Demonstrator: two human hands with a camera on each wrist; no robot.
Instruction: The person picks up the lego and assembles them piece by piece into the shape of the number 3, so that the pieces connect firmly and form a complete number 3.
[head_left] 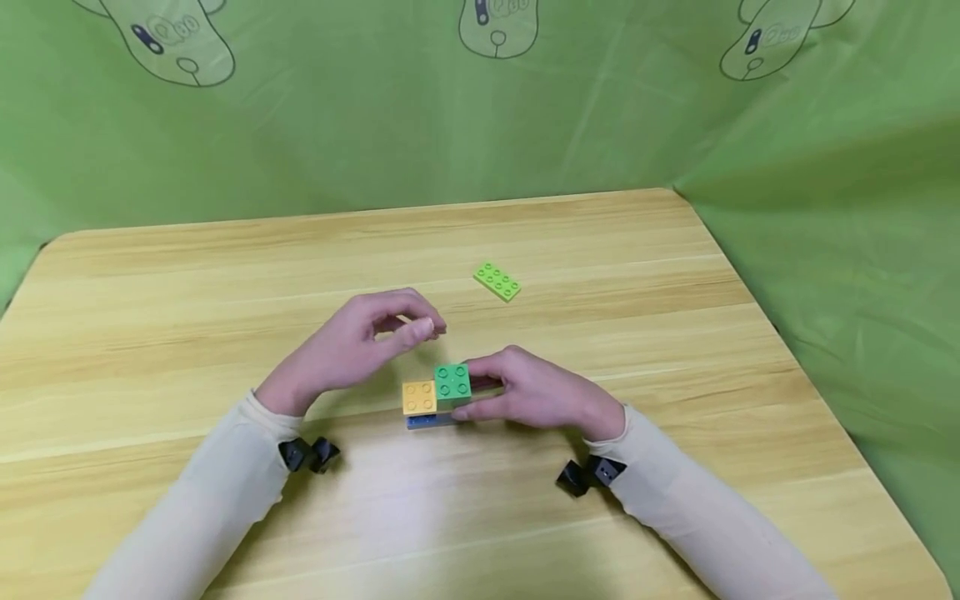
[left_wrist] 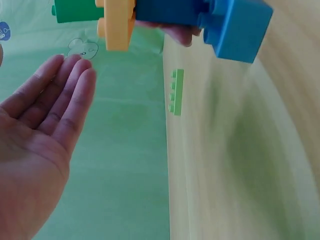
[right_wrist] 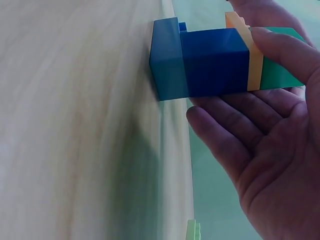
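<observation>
My right hand [head_left: 536,390] grips a small stack of toy building bricks between thumb and fingers. On top is a green brick [head_left: 452,382], set at the right end of a flat yellow-orange brick [head_left: 419,398]. Under these come a dark blue brick [right_wrist: 216,62] and a lighter blue brick [right_wrist: 169,60] at the bottom. Whether the bottom touches the table I cannot tell. My left hand [head_left: 360,337] hovers up and left of the stack, fingers loosely bent and holding nothing; the left wrist view shows its bare palm.
Farther back on the wooden table [head_left: 187,283] lies a flat lime-green brick [head_left: 497,282], studs up. Green cloth [head_left: 360,133] hangs behind the table and along its right side. Each sleeve carries a small black device at the wrist.
</observation>
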